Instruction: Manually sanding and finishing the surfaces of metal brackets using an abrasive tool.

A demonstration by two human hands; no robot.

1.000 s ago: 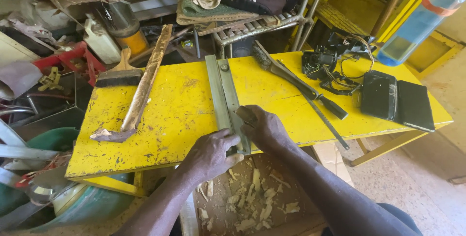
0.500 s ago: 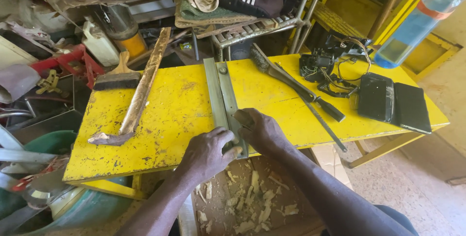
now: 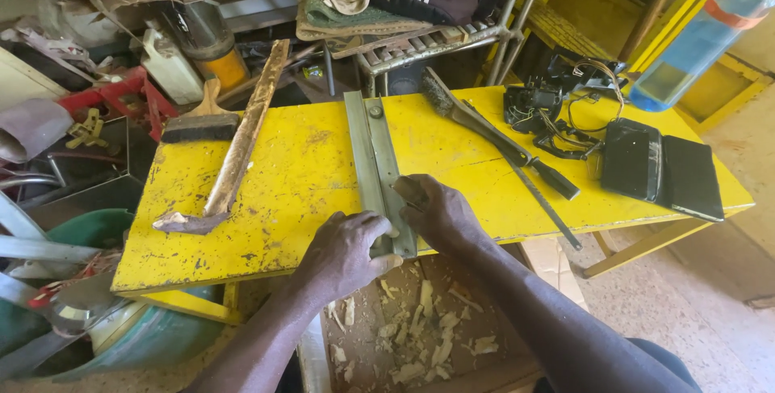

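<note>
We've got both hands on the near end of a grey metal bar (image 3: 378, 168) lying across the yellow table (image 3: 299, 167). Left hand (image 3: 349, 252) grips the bar's end w/ thumb on top; right hand (image 3: 436, 214) presses its right edge. Left of our hands: a worn wood strip (image 3: 240, 144) & a brush (image 3: 202, 122). Right of them: a long file (image 3: 500, 138), tangled cables (image 3: 557, 106), two black cases (image 3: 662, 168). Wood chips (image 3: 420, 332) lie below our wrists.

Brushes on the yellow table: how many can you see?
1: a flat paintbrush at the table's far-left corner, beside the rough wood strip. The surrounding clutter may hide others.
</note>
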